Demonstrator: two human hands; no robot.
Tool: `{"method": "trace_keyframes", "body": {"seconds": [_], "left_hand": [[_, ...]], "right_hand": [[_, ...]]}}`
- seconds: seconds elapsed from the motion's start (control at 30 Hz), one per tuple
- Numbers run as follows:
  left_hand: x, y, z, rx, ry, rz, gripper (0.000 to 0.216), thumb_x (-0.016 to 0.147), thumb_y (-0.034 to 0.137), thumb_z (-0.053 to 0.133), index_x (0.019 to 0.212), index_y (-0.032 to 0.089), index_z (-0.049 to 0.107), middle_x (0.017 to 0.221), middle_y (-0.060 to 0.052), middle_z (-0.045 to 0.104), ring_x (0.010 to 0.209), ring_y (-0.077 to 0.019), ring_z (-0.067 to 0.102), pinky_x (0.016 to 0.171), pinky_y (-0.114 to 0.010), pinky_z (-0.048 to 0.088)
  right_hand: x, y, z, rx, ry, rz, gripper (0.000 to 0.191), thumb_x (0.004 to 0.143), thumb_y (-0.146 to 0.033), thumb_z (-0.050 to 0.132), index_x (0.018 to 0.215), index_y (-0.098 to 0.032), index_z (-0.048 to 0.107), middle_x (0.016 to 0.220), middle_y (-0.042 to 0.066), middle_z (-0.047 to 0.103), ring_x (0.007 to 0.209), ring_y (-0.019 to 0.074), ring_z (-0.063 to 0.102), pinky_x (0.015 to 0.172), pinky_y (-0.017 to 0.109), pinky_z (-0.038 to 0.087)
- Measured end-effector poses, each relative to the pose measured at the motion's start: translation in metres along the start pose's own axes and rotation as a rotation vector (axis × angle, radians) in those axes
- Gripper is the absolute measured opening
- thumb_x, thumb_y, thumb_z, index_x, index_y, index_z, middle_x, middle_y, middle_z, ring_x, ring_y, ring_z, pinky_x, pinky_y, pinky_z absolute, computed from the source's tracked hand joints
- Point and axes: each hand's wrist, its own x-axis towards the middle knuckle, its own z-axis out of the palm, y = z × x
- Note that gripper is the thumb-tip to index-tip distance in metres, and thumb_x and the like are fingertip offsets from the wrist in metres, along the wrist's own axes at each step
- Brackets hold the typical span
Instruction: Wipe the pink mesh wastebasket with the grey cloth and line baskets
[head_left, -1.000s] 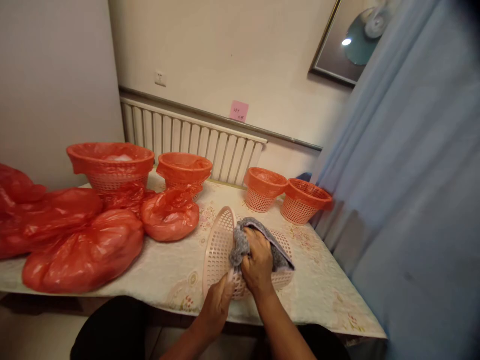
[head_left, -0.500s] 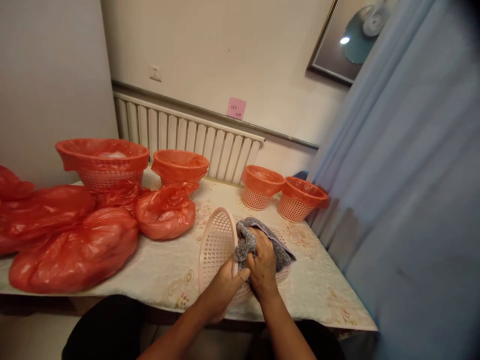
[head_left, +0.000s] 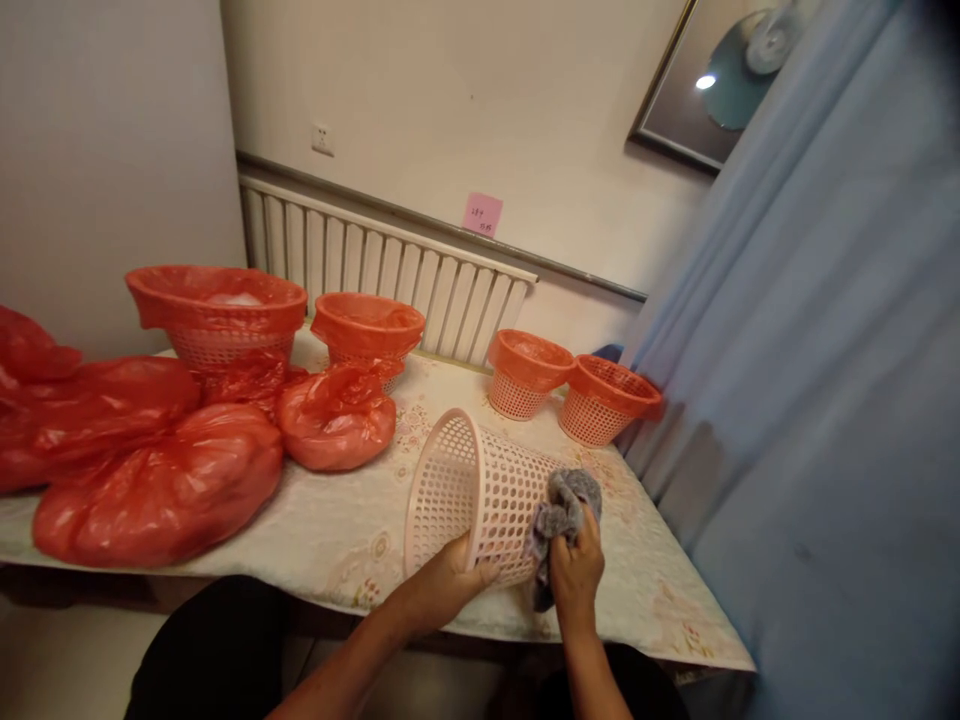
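Observation:
A pale pink perforated plastic basket [head_left: 510, 490] lies tipped on its side at the table's front, its mouth facing left. My left hand [head_left: 451, 580] grips the lower rim, thumb on the outer wall and the other fingers partly hidden. Bunched in my right hand [head_left: 577, 570] is a grey cloth [head_left: 564, 510], pressed against the basket's outside near its base. Part of the cloth hangs below the fingers.
Two baskets lined with red bags, a larger one [head_left: 217, 320] and a smaller one [head_left: 367, 335], stand at the back left. Two more, one basket [head_left: 525, 370] and another [head_left: 607, 400], stand back right. Filled red bags [head_left: 161, 490] cover the left side. A blue curtain [head_left: 787, 380] hangs right.
My right hand and the cloth have moved right, from near the basket's rim towards its base, uncovering the side wall. My left hand still holds the rim. The view has shifted slightly.

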Motion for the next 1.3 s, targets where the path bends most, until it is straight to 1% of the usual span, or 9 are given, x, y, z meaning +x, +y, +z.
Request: {"method": "trace_keyframes", "body": {"seconds": [0.13, 0.23, 0.33, 0.5, 0.73, 0.87, 1.0, 1.17, 1.3], "left_hand": [[-0.002, -0.001, -0.002, 0.084, -0.036, 0.031, 0.042, 0.085, 0.023, 0.058, 0.127, 0.016, 0.060, 0.130, -0.007, 0.064, 0.122, -0.0258, 0.054, 0.112, -0.043, 0.034], [-0.007, -0.011, -0.004, 0.184, -0.034, -0.005, 0.042, 0.086, 0.021, 0.055, 0.127, 0.015, 0.059, 0.125, -0.005, 0.066, 0.116, -0.0253, 0.056, 0.110, -0.041, 0.036], [-0.015, -0.021, -0.002, 0.240, -0.025, -0.069, 0.043, 0.086, 0.020, 0.051, 0.128, 0.015, 0.058, 0.123, -0.005, 0.067, 0.115, -0.0246, 0.057, 0.108, -0.040, 0.037], [-0.026, -0.027, 0.006, 0.260, -0.060, -0.044, 0.049, 0.083, 0.013, 0.047, 0.130, 0.017, 0.057, 0.128, -0.004, 0.064, 0.120, -0.0248, 0.054, 0.111, -0.038, 0.032], [-0.008, -0.023, 0.019, 0.138, 0.030, -0.100, 0.045, 0.074, 0.011, 0.056, 0.119, 0.012, 0.062, 0.108, -0.005, 0.071, 0.101, -0.0249, 0.061, 0.096, -0.037, 0.045], [0.010, -0.015, 0.024, -0.077, 0.058, -0.015, 0.049, 0.080, 0.016, 0.057, 0.129, 0.013, 0.055, 0.123, -0.007, 0.066, 0.116, -0.0258, 0.057, 0.104, -0.040, 0.042], [0.010, -0.007, 0.023, -0.104, 0.020, 0.033, 0.048, 0.086, 0.024, 0.058, 0.133, 0.015, 0.054, 0.136, -0.009, 0.060, 0.127, -0.0259, 0.051, 0.114, -0.042, 0.032], [0.003, -0.005, 0.016, -0.088, -0.068, -0.003, 0.052, 0.082, 0.015, 0.058, 0.134, 0.019, 0.054, 0.139, -0.006, 0.058, 0.130, -0.0237, 0.050, 0.117, -0.041, 0.028], [0.001, -0.014, 0.009, 0.020, -0.084, -0.054, 0.059, 0.074, 0.007, 0.056, 0.131, 0.019, 0.058, 0.132, -0.004, 0.063, 0.125, -0.0239, 0.053, 0.116, -0.042, 0.029]], "right_hand": [[-0.019, -0.066, 0.004, 0.095, -0.171, -0.198, 0.045, 0.082, -0.019, 0.047, 0.125, -0.022, 0.060, 0.129, 0.008, 0.060, 0.126, 0.0285, 0.048, 0.104, 0.051, 0.037], [0.003, -0.103, 0.006, 0.170, -0.276, -0.281, 0.048, 0.078, -0.011, 0.043, 0.119, -0.024, 0.064, 0.126, 0.006, 0.062, 0.124, 0.0255, 0.050, 0.106, 0.049, 0.037], [0.037, -0.111, 0.011, 0.204, -0.289, -0.271, 0.057, 0.072, -0.008, 0.041, 0.122, -0.023, 0.062, 0.126, 0.005, 0.062, 0.123, 0.0233, 0.051, 0.107, 0.047, 0.037], [0.066, -0.092, 0.017, 0.233, -0.289, -0.175, 0.053, 0.073, -0.011, 0.044, 0.120, -0.024, 0.063, 0.121, 0.004, 0.065, 0.113, 0.0208, 0.058, 0.101, 0.039, 0.043], [0.034, -0.078, 0.008, 0.186, -0.250, -0.109, 0.056, 0.071, -0.013, 0.043, 0.123, -0.021, 0.061, 0.124, 0.006, 0.063, 0.120, 0.0228, 0.053, 0.106, 0.044, 0.038], [0.028, -0.067, 0.003, 0.216, -0.271, -0.096, 0.058, 0.069, -0.013, 0.041, 0.124, -0.020, 0.060, 0.126, 0.007, 0.061, 0.121, 0.0226, 0.052, 0.108, 0.043, 0.037], [0.043, -0.031, 0.004, 0.190, -0.290, -0.049, 0.052, 0.071, -0.015, 0.041, 0.118, -0.020, 0.063, 0.122, 0.008, 0.063, 0.117, 0.0225, 0.055, 0.107, 0.042, 0.038], [0.046, 0.027, -0.001, 0.029, -0.118, 0.117, 0.043, 0.074, -0.024, 0.043, 0.109, -0.015, 0.066, 0.112, 0.012, 0.066, 0.113, 0.0273, 0.056, 0.100, 0.046, 0.042], [0.011, 0.024, -0.005, 0.004, -0.002, 0.183, 0.046, 0.075, -0.026, 0.044, 0.114, -0.013, 0.065, 0.118, 0.014, 0.064, 0.115, 0.0293, 0.055, 0.100, 0.049, 0.041]]}}
